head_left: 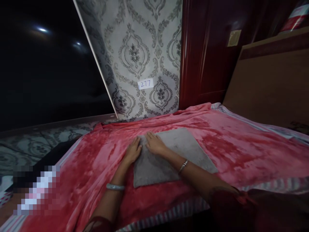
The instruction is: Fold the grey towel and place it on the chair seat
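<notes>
A grey, plush-looking cloth (195,151) lies spread flat on a red fleecy blanket (231,138). At the cloth's far left corner, my right hand (154,143) rests palm down on it with fingers stretched forward. Just left of it, my left hand (133,150) lies along the cloth's left edge, its fingers extended and pointing away from me. The two hands are close together but apart. Neither holds anything that shows. A bangle (115,187) circles my left forearm, and a thin bracelet (183,165) is on my right wrist.
A large black screen (48,71) stands at the left. Behind the blanket rises a patterned wall with a paper label (145,83) reading 277. A dark red wooden panel (205,58) and a big cardboard box (270,83) stand at the right.
</notes>
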A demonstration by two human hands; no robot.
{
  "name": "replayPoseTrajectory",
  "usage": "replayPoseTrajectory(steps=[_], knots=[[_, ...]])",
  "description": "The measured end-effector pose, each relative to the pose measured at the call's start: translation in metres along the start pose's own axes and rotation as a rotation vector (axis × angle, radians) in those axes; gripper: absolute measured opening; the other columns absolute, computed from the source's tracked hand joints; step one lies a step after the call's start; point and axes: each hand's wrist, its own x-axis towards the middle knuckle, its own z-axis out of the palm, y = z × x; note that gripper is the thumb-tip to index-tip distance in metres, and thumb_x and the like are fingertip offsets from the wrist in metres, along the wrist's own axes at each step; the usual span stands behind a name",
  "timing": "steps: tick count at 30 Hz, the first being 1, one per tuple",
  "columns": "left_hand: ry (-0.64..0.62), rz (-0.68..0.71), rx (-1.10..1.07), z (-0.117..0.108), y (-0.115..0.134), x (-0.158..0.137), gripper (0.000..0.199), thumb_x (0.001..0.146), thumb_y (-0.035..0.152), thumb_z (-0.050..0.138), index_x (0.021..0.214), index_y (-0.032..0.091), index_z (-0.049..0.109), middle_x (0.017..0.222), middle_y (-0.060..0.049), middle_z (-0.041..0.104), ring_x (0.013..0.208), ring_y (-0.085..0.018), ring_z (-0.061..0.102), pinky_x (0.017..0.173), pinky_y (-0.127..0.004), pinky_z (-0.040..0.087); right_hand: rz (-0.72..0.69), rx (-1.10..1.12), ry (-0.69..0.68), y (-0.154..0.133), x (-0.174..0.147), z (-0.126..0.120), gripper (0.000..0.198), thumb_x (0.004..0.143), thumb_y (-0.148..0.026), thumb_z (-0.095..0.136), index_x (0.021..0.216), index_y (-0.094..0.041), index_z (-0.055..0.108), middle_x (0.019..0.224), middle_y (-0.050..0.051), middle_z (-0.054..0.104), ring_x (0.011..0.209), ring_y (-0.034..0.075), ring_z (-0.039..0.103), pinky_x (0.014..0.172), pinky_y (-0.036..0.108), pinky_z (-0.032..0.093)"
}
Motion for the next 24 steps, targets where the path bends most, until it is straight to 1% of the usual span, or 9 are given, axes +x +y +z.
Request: replayPoseTrajectory(steps=[3, 6, 8, 11, 14, 17, 21, 24], knots=[[-0.007, -0.018, 0.002, 0.011, -0.006, 0.004, 0.056, 0.096, 0.028, 0.037, 0.149, 0.012, 0.041, 0.158, -0.015, 0.035, 0.148, -0.024, 0.030, 0.121, -0.049, 0.025, -0.034, -0.001, 0.007, -0.005, 0.014, 0.020, 0.058, 0.101, -0.036, 0.032, 0.155, -0.015, 0.033, 0.162, 0.012, 0.026, 0.151, 0.024, 0.021, 0.121, 0.049, 0.019], [-0.047, -0.041, 0.021, 0.019, -0.008, 0.001, 0.055, 0.097, 0.026, 0.032, 0.150, 0.014, 0.040, 0.157, -0.015, 0.037, 0.148, -0.022, 0.030, 0.122, -0.051, 0.022, -0.043, -0.041, -0.005, -0.002, 0.016, 0.038, 0.059, 0.102, -0.043, 0.031, 0.154, -0.016, 0.036, 0.160, 0.011, 0.032, 0.150, 0.025, 0.024, 0.121, 0.051, 0.019], [-0.069, -0.031, 0.035, 0.019, -0.008, -0.002, 0.055, 0.097, 0.026, 0.032, 0.150, 0.014, 0.040, 0.157, -0.015, 0.036, 0.148, -0.022, 0.030, 0.122, -0.051, 0.021, -0.048, -0.062, -0.005, 0.002, 0.015, 0.043, 0.059, 0.102, -0.045, 0.031, 0.154, -0.016, 0.037, 0.159, 0.011, 0.034, 0.149, 0.024, 0.026, 0.121, 0.050, 0.020], [-0.075, -0.023, 0.048, 0.017, -0.007, -0.003, 0.054, 0.098, 0.027, 0.031, 0.150, 0.014, 0.041, 0.157, -0.015, 0.037, 0.148, -0.022, 0.031, 0.122, -0.051, 0.021, -0.046, -0.079, -0.018, 0.013, 0.016, 0.041, 0.061, 0.102, -0.048, 0.030, 0.153, -0.015, 0.038, 0.159, 0.011, 0.034, 0.149, 0.025, 0.026, 0.120, 0.049, 0.020], [-0.078, -0.042, 0.063, 0.016, -0.005, -0.003, 0.055, 0.098, 0.029, 0.031, 0.150, 0.014, 0.041, 0.158, -0.014, 0.037, 0.149, -0.022, 0.030, 0.122, -0.050, 0.020, 0.011, -0.103, -0.027, 0.035, 0.017, 0.033, 0.064, 0.101, -0.050, 0.029, 0.152, -0.013, 0.038, 0.159, 0.013, 0.033, 0.149, 0.026, 0.026, 0.120, 0.050, 0.018], [-0.092, -0.059, 0.065, 0.016, -0.003, -0.003, 0.055, 0.098, 0.029, 0.031, 0.150, 0.012, 0.040, 0.158, -0.015, 0.036, 0.149, -0.022, 0.029, 0.123, -0.048, 0.019, 0.099, -0.138, -0.004, 0.066, 0.012, 0.023, 0.066, 0.100, -0.052, 0.028, 0.153, -0.013, 0.038, 0.159, 0.015, 0.033, 0.148, 0.027, 0.027, 0.119, 0.050, 0.018], [-0.093, -0.069, 0.068, 0.015, -0.001, -0.002, 0.055, 0.097, 0.027, 0.031, 0.151, 0.014, 0.039, 0.158, -0.014, 0.036, 0.149, -0.022, 0.029, 0.123, -0.049, 0.019, 0.263, -0.207, 0.006, 0.111, -0.004, 0.007, 0.067, 0.100, -0.053, 0.026, 0.153, -0.013, 0.038, 0.160, 0.016, 0.031, 0.149, 0.029, 0.025, 0.119, 0.052, 0.017], [-0.102, -0.075, 0.075, 0.014, 0.000, -0.002, 0.055, 0.098, 0.027, 0.030, 0.151, 0.014, 0.039, 0.159, -0.013, 0.034, 0.149, -0.022, 0.029, 0.123, -0.049, 0.019, 0.376, -0.237, 0.007, 0.144, -0.022, -0.004, 0.068, 0.100, -0.053, 0.025, 0.154, -0.012, 0.035, 0.162, 0.014, 0.027, 0.150, 0.029, 0.021, 0.118, 0.053, 0.018]])
